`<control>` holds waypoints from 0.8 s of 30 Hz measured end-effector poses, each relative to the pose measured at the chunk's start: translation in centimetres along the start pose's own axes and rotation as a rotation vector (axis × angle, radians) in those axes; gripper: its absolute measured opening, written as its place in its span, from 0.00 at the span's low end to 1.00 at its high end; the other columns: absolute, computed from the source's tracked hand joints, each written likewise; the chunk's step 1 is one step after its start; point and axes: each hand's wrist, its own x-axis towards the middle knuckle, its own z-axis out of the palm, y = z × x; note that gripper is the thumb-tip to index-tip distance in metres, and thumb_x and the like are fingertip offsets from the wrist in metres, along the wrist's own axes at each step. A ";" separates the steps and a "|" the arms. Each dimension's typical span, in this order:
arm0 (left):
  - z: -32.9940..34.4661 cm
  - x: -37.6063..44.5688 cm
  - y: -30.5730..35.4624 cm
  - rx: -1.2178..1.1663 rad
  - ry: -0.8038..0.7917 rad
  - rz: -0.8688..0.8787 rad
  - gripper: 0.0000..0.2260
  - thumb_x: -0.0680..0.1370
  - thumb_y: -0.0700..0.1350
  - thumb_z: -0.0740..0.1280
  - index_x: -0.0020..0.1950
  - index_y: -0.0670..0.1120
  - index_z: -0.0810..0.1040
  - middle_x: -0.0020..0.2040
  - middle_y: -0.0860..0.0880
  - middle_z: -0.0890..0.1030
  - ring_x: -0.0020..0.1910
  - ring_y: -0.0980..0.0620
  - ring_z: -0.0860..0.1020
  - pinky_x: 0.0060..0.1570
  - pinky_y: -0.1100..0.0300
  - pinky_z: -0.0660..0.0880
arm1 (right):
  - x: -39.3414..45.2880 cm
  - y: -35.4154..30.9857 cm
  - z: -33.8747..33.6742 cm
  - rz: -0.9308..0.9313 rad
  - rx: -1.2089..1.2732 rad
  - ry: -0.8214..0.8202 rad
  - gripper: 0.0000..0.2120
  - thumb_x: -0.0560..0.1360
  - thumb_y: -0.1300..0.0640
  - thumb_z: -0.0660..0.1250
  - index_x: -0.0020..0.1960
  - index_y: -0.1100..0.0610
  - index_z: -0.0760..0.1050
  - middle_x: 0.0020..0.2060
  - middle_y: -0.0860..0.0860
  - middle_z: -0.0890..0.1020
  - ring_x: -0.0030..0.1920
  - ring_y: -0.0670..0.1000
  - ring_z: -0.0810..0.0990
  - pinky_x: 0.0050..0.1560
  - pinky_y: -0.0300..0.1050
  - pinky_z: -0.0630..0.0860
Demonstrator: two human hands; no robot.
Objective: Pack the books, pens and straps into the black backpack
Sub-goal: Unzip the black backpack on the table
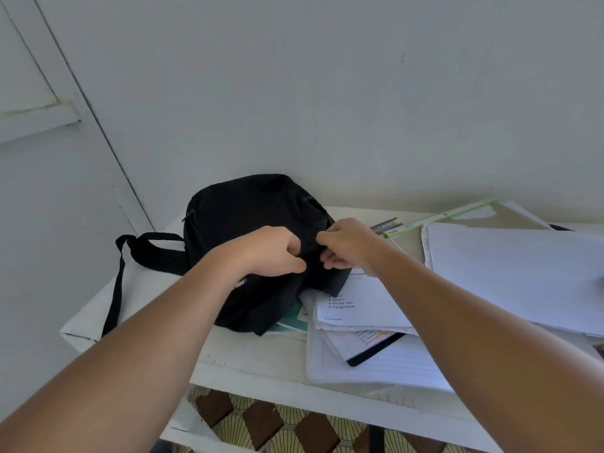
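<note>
The black backpack point(248, 223) is soft, matte woven cloth, rounded and slumped like a dome, lying on the left part of the white painted surface point(261, 351) against the pale wall point(327, 93); its long axis runs from the near edge toward the wall, the rounded end farthest away, the near end overlapping the papers; a flat webbing strap point(115, 289) loops out from its left side and hangs over the surface's left edge, beside a broader padded strap point(157, 253); the left hand point(274, 253) rests on top of the bag with its fingers curled, pinching the dark fabric near the middle; the right hand point(346, 246) meets it from the right, its fingers likewise bent and nipping the cloth just beside the left one, the two hands almost touching; whether they hold a zip pull or only fabric cannot be told; to the right lies a loose, overlapping heap of smooth white printed sheets point(356, 299), a lined pad point(385, 364), a thin book with a black spine point(376, 349) and a teal-covered book point(294, 318) partly under the bag; farther right a large stack of plain white paper point(510, 276) lies tilted over a green-edged folder point(457, 214); below the surface a tiled floor point(261, 423) shows brown diamonds and pale shell patterns.
</note>
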 end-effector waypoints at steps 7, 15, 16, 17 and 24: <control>-2.9 1.3 -1.9 -0.114 0.065 -0.175 0.12 0.82 0.52 0.65 0.50 0.48 0.84 0.49 0.49 0.86 0.47 0.47 0.84 0.52 0.53 0.78 | -1.6 -1.2 0.3 0.070 -0.060 -0.377 0.12 0.83 0.53 0.67 0.56 0.61 0.84 0.35 0.51 0.83 0.32 0.47 0.79 0.37 0.37 0.76; 2.4 7.3 -0.6 -0.016 -0.007 -0.187 0.27 0.80 0.59 0.69 0.77 0.53 0.71 0.76 0.49 0.72 0.72 0.45 0.71 0.69 0.51 0.71 | 2.9 1.5 -0.5 -0.163 -0.207 0.205 0.08 0.81 0.48 0.68 0.54 0.51 0.81 0.48 0.47 0.81 0.49 0.51 0.79 0.49 0.48 0.76; 2.9 7.9 -0.6 0.020 -0.033 -0.186 0.25 0.79 0.59 0.68 0.76 0.54 0.72 0.74 0.49 0.74 0.71 0.45 0.73 0.69 0.50 0.72 | 3.4 1.4 -0.7 -0.165 -0.231 0.206 0.08 0.81 0.48 0.68 0.56 0.50 0.81 0.51 0.47 0.81 0.51 0.52 0.80 0.52 0.49 0.77; 3.1 8.4 -0.6 0.046 -0.053 -0.184 0.23 0.79 0.58 0.68 0.74 0.56 0.74 0.71 0.49 0.76 0.68 0.45 0.75 0.67 0.50 0.73 | 4.2 1.4 -0.9 -0.169 -0.257 0.200 0.09 0.82 0.49 0.67 0.59 0.49 0.81 0.53 0.48 0.82 0.53 0.52 0.80 0.55 0.49 0.78; 3.1 10.4 -0.3 0.236 -0.157 -0.152 0.17 0.81 0.58 0.64 0.67 0.54 0.79 0.57 0.51 0.80 0.54 0.47 0.77 0.51 0.55 0.74 | 11.0 0.9 -0.1 -0.193 -0.634 0.126 0.20 0.84 0.48 0.58 0.75 0.39 0.72 0.72 0.54 0.72 0.70 0.61 0.70 0.69 0.56 0.71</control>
